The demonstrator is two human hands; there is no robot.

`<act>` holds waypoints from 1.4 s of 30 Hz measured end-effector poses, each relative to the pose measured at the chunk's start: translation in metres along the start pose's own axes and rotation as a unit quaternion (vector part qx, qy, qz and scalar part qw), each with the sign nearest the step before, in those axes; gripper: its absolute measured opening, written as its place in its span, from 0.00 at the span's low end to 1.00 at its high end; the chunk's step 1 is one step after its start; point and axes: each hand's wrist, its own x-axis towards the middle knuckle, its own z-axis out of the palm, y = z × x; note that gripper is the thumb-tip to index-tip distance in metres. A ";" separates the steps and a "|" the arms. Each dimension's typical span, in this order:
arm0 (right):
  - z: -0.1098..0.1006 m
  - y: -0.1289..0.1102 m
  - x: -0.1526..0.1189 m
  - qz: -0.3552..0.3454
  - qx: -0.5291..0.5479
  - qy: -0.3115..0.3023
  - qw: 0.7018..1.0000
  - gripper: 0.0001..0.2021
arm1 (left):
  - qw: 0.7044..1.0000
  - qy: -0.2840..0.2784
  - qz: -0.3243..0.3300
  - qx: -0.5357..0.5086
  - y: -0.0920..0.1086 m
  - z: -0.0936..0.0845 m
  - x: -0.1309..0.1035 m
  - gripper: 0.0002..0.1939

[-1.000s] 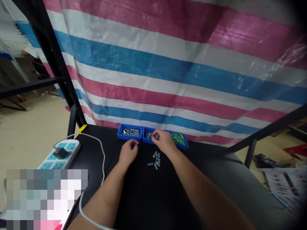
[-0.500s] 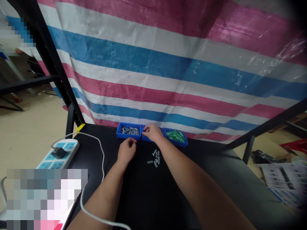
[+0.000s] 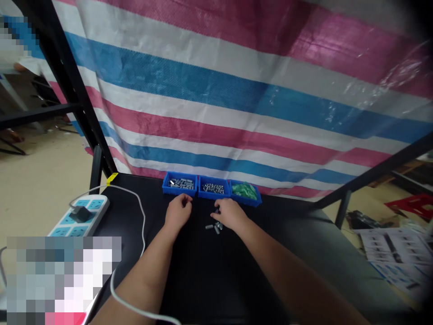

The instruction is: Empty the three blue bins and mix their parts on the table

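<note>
My left hand [image 3: 178, 212] rests on the black table in front of the left blue bin [image 3: 180, 192]. Its thumb and fingertips are curled together; anything between them is too small to make out. Small grey metal cylinders [image 3: 184, 183] fill that bin. My right hand [image 3: 232, 213] hangs over a small pile of metal cylinders [image 3: 217, 228] on the table, hiding part of it. The fingers are bent in a pinch, and what they hold is unclear. Beyond it, the middle blue bin [image 3: 213, 196] contains small shiny metal parts [image 3: 212, 188].
A right-hand blue bin [image 3: 248, 201] holds green plastic packets [image 3: 244, 190]. At the left lies a white power strip [image 3: 99, 205] with a black plug [image 3: 80, 214]; its white cable [image 3: 144, 221] passes beneath my left forearm. A striped tarp [image 3: 203, 104] hangs behind the table [image 3: 199, 280].
My right hand has moved from the middle bin toward me, down to the loose metal cylinders, uncovering that bin's contents. My left hand has stayed nearly still.
</note>
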 end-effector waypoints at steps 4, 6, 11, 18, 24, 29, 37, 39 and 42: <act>0.002 -0.008 0.002 0.018 -0.034 -0.049 0.998 0.10 | 1.000 -0.002 0.000 0.007 0.000 0.000 0.000 0.08; 0.001 -0.012 0.004 0.011 -0.038 -0.056 0.998 0.08 | 1.000 0.000 0.006 0.011 0.000 0.001 0.000 0.08; 0.004 -0.014 0.006 -0.038 -0.019 -0.046 0.998 0.12 | 1.000 0.000 0.014 0.007 0.000 0.002 0.001 0.08; 0.006 -0.007 0.010 -0.061 0.037 -0.044 0.996 0.11 | 1.000 -0.002 0.014 0.006 0.000 0.001 0.000 0.08; 0.005 -0.002 0.009 -0.107 0.042 -0.039 0.993 0.11 | 1.000 -0.009 0.011 0.003 -0.001 0.002 0.000 0.08; 0.006 0.007 0.005 -0.144 0.063 -0.046 0.987 0.14 | 1.000 -0.008 0.015 0.003 -0.002 0.002 0.001 0.08; 0.007 0.008 0.004 -0.137 0.042 -0.057 0.988 0.18 | 1.000 -0.010 0.010 0.007 0.002 0.001 0.000 0.08; 0.007 0.006 0.005 -0.141 0.043 -0.055 0.988 0.18 | 1.000 -0.008 0.007 0.005 0.002 0.001 0.000 0.08; 0.007 0.006 0.004 -0.153 0.070 -0.035 0.985 0.16 | 1.000 -0.005 0.011 0.002 0.001 0.001 0.000 0.08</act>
